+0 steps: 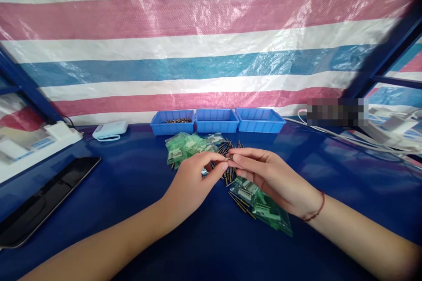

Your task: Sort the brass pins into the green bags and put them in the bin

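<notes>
My left hand [189,180] and my right hand [272,175] meet over the middle of the table, thumbs and forefingers pinched. Between the fingertips is a small metal piece [229,158], mostly covered; its exact kind cannot be made out. Under and behind the hands lies a loose pile of thin metal rods [228,178], dark with gold-coloured parts. A heap of green plastic bags [186,142] with pale labels sits behind my left hand. Below my right hand is another green bag [268,210], with several loose rods [242,205] at its left side.
Three blue bins stand in a row at the back: the left bin [158,129] holds small brownish metal parts, beside the middle bin [216,127] and right bin [262,127]. Left are a phone [49,202], a light-blue power bank [110,131] and a power strip [39,151]. Cables [349,140] run right.
</notes>
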A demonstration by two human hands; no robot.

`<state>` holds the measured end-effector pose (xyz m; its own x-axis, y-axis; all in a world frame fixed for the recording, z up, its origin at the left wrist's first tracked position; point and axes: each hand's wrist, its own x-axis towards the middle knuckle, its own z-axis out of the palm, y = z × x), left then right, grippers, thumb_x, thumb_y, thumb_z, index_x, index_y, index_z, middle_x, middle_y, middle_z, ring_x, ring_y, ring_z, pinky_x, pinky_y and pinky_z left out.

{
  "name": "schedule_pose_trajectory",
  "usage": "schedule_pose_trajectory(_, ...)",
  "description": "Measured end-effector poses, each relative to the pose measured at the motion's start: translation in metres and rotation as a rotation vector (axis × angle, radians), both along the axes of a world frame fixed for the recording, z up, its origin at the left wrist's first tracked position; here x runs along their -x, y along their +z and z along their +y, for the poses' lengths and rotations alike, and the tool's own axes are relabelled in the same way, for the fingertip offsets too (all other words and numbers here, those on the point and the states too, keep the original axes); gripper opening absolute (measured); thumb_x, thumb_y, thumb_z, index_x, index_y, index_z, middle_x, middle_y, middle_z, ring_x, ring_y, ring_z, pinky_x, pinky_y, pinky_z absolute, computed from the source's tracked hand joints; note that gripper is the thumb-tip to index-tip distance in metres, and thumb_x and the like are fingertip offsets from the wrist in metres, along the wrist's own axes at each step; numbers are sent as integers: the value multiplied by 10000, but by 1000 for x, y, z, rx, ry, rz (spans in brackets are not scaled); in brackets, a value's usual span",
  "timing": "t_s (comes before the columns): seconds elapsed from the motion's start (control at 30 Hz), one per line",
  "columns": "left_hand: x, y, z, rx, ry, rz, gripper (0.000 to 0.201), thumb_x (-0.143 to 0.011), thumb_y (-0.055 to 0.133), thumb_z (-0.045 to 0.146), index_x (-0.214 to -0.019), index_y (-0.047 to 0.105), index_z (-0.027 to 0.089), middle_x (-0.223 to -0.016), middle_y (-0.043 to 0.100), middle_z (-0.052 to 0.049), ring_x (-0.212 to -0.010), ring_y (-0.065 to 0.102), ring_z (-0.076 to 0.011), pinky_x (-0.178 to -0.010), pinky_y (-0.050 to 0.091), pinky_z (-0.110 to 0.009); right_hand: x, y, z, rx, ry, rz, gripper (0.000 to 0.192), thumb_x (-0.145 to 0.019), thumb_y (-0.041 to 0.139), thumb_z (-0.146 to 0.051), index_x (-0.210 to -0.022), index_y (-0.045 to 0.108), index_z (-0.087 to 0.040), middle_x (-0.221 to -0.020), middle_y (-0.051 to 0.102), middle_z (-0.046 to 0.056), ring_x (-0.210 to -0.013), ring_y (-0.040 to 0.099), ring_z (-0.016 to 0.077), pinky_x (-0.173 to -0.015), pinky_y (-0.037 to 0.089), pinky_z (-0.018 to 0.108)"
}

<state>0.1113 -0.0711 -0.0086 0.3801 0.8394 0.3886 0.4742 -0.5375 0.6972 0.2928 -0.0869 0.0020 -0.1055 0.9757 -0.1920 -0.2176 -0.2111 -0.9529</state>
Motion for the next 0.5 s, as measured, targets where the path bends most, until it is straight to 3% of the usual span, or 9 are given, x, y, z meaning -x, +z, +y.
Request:
schedule_pose_trajectory(0.37, 2, 1, 0, -111, -11, -17, 128, -904, 534, 219, -851, 650, 232, -796, 677, 24, -642, 562, -126, -651, 467, -261, 3, 3, -6, -59, 122, -84, 278, -731, 743, -358, -930, 712, -166, -855, 709, 65, -810, 676, 152, -761, 560, 282)
schedule_pose_trajectory(0.5, 3, 0, 2, -206, -21, 13, 125, -900, 537, 205, -863, 655, 229, -816, 673, 5, -704, 586, -139, -685, 470, -267, 4, 2, -6, -180, 136, -163, 250, -760, 705, -358, -917, 688, -164, -828, 686, 45, -766, 649, 133, -721, 543, 265)
